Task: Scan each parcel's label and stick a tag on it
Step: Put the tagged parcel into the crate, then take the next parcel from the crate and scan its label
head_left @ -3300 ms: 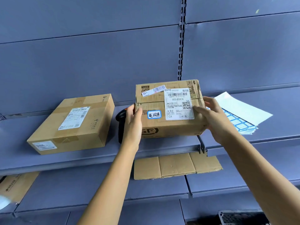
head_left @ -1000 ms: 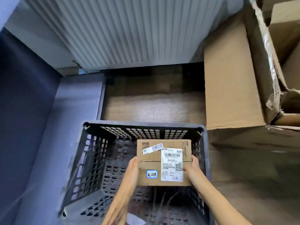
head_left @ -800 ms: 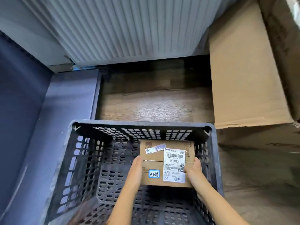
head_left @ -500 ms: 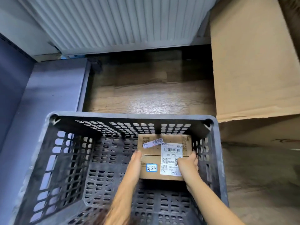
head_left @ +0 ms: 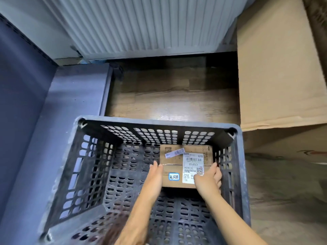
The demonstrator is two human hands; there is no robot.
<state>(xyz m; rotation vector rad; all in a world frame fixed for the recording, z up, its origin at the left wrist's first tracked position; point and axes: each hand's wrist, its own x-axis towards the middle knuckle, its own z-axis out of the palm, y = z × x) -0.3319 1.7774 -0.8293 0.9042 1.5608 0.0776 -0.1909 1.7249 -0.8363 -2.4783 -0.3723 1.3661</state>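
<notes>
The parcel [head_left: 171, 167] lies face-up in the far right corner of the crate [head_left: 159, 121], with its label [head_left: 193, 163] and tag [head_left: 174, 177] on top. I cannot tell whether it touches the crate floor. Its long axis runs left to right, between the two grips. The left grip [head_left: 155, 175] presses flat, fingers straight, on the left side. The right grip [head_left: 208, 180] clasps the right edge, thumb over the label. Both forearms reach down from the near rim. Letting go likely means parting outward, then lifting.
</notes>
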